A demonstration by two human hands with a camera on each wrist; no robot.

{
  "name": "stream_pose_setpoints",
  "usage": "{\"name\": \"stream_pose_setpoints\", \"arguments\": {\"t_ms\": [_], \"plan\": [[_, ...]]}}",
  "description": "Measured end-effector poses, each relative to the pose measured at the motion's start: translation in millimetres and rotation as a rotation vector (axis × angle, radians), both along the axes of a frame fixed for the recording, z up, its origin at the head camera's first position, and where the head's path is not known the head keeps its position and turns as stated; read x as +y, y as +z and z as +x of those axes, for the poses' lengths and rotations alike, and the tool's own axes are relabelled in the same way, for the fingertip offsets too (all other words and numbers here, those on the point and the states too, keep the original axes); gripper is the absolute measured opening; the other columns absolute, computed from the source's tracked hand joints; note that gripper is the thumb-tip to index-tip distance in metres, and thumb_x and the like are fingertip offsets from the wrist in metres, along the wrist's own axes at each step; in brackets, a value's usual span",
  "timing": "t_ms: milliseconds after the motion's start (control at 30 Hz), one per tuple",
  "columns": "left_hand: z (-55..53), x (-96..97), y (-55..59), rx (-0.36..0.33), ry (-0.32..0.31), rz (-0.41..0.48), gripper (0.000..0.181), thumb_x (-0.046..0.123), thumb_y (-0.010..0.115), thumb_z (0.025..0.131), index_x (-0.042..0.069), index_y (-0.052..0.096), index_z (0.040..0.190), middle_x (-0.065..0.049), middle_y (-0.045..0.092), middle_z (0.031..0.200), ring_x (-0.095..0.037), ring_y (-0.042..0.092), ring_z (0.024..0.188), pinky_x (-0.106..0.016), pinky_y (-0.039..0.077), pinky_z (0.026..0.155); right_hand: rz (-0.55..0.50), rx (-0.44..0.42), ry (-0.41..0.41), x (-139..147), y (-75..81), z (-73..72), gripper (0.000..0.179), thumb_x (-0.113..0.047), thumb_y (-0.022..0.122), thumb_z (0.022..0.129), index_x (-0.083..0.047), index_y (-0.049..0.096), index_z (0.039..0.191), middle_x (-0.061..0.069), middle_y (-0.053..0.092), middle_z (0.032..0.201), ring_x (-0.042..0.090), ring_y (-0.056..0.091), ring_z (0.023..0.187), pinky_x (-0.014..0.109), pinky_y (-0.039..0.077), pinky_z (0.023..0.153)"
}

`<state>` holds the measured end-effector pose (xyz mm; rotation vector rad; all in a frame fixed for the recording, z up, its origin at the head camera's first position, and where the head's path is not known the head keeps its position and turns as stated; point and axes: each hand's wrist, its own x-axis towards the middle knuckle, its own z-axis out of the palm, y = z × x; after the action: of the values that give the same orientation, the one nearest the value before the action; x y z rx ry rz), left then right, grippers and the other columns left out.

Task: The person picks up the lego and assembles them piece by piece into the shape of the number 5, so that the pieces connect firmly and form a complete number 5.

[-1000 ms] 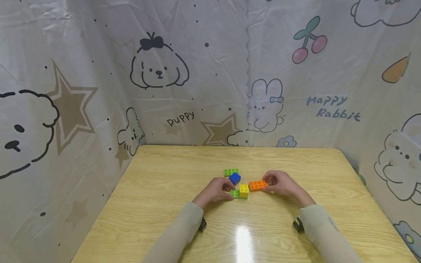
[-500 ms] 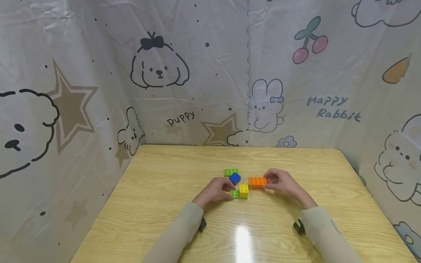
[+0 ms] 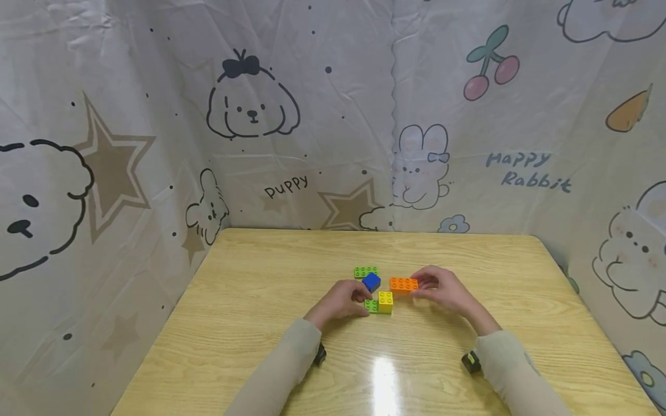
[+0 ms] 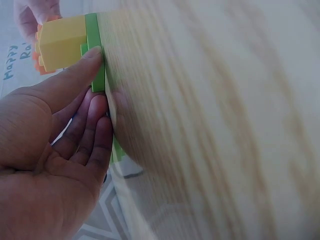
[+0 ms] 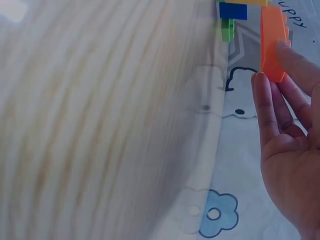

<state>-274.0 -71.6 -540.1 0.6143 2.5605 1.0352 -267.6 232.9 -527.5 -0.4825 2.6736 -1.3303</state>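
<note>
My left hand (image 3: 340,300) pinches the left end of a flat green brick (image 3: 371,307) between thumb and fingers, low on the table. On that brick's right end stands a square yellow brick (image 3: 385,300), studs up. Held in my right hand (image 3: 442,290), by its right end, is a long orange brick (image 3: 403,285); the right wrist view shows the orange brick (image 5: 272,42) raised off the table. Just behind my left fingers sits a blue brick (image 3: 372,282), turned at an angle. A second green brick (image 3: 366,271) lies behind the blue one and is partly covered by it.
The wooden table (image 3: 260,260) reaches back to a printed cloth (image 3: 343,104) that also hangs at both sides. Small dark devices stick out under both sleeves, such as the wrist device (image 3: 471,362) on the right. A bright reflection lies near the front.
My right hand has lifted the orange brick slightly back, then carried it a little left, above and behind the yellow brick. The left hand and the other bricks stay in place.
</note>
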Motion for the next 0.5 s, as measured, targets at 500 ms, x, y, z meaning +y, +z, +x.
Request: {"name": "stream_pose_setpoints", "arguments": {"t_ms": [500], "plan": [[-0.6,-0.3,-0.8,0.004,-0.009,0.002,0.028,0.013,0.088,0.083,0.014,0.078,0.109,0.006,0.070,0.099,-0.008,0.060,0.089,-0.023,0.053,0.085,-0.049,0.069,0.067,-21.5,14.2,10.0,0.034,-0.015,0.081,0.091,-0.003,0.069,0.120,0.014,0.070,0.116,0.019,0.069,0.098,0.030,0.059,0.090]]}}
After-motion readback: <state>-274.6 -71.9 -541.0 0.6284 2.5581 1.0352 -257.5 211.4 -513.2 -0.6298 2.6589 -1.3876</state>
